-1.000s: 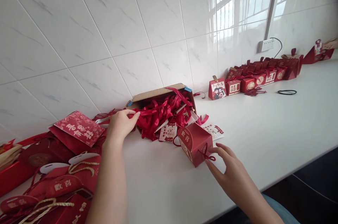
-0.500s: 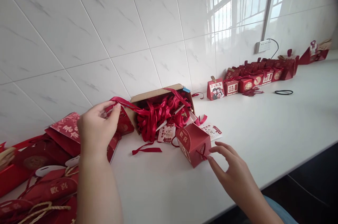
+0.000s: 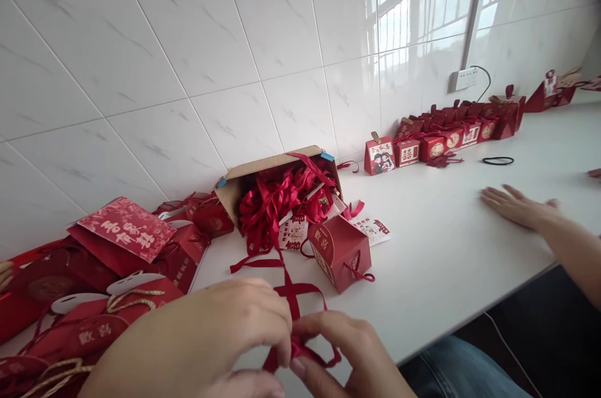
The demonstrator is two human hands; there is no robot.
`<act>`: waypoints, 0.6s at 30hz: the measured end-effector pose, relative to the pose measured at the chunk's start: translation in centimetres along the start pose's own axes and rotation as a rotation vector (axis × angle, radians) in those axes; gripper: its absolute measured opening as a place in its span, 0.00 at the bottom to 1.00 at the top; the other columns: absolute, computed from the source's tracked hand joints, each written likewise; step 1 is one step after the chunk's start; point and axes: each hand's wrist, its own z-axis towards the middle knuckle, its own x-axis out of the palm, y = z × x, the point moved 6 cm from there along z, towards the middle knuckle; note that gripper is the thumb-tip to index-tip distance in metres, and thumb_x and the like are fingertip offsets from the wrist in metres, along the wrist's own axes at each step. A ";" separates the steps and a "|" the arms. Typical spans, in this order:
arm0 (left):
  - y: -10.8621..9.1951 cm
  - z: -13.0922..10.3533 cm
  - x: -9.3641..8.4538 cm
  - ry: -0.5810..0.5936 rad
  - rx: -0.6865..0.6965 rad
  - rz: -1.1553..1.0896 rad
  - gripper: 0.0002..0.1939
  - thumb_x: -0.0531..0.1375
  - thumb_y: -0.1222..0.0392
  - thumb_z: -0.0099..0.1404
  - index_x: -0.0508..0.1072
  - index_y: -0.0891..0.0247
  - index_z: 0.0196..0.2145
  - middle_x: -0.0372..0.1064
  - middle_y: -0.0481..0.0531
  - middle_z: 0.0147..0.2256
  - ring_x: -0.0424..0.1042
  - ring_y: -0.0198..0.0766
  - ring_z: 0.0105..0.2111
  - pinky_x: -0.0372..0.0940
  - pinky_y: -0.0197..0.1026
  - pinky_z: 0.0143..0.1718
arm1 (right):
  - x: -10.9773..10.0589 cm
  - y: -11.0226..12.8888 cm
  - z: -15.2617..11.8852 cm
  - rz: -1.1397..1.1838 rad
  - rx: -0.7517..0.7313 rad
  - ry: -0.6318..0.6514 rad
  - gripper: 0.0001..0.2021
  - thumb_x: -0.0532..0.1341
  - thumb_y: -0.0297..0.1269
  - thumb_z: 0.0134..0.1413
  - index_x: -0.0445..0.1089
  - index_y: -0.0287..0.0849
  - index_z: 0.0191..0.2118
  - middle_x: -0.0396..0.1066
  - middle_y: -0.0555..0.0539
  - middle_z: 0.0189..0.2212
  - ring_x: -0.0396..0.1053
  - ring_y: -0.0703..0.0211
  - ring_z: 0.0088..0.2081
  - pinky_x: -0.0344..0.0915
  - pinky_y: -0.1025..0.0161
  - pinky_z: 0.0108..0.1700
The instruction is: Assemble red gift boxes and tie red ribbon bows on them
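Note:
My left hand (image 3: 220, 335) and my right hand (image 3: 347, 354) meet close to me at the bottom of the view, both pinching a red ribbon (image 3: 293, 298) that trails back toward a tipped cardboard box (image 3: 263, 169) full of red ribbons. A small red gift box (image 3: 342, 251) with a tied ribbon stands on the white counter (image 3: 446, 248) just beyond my hands, untouched. Printed paper tags (image 3: 373, 229) lie beside it.
Flat red paper bags and folded boxes (image 3: 122, 235) pile up at the left. A row of finished red gift boxes (image 3: 436, 144) lines the tiled wall at the back right, near a black hair band (image 3: 498, 161). Another person's hand (image 3: 516, 207) rests flat on the counter at right.
My left hand pulled a ribbon out of the cardboard box and brought it toward me. My right hand left the red gift box and joined it on the ribbon. Another person's hand appeared at right.

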 end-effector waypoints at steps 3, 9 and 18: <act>1.1 0.9 0.0 0.047 -0.094 0.055 0.03 0.62 0.54 0.58 0.75 0.52 0.28 0.74 0.45 0.31 0.71 0.37 0.34 0.64 0.34 0.34 | 0.0 -0.2 0.5 -0.014 0.069 0.089 0.06 0.61 0.36 0.54 0.74 0.43 0.31 0.73 0.50 0.24 0.69 0.63 0.26 0.66 0.70 0.30; 2.9 1.8 -1.2 -0.095 -0.205 -0.007 0.07 0.57 0.58 0.60 0.76 0.55 0.29 0.76 0.45 0.31 0.72 0.37 0.32 0.64 0.34 0.34 | -3.4 -0.3 1.5 -0.048 0.042 -0.081 0.11 0.55 0.33 0.59 0.76 0.43 0.40 0.75 0.42 0.36 0.73 0.59 0.34 0.70 0.67 0.34; 9.5 -0.3 -6.7 -0.785 -0.790 0.431 0.15 0.57 0.46 0.56 0.72 0.59 0.36 0.69 0.58 0.48 0.65 0.57 0.51 0.62 0.52 0.48 | -6.6 -2.0 1.3 0.302 0.383 -0.320 0.14 0.59 0.46 0.55 0.74 0.41 0.37 0.73 0.47 0.27 0.69 0.60 0.28 0.67 0.68 0.28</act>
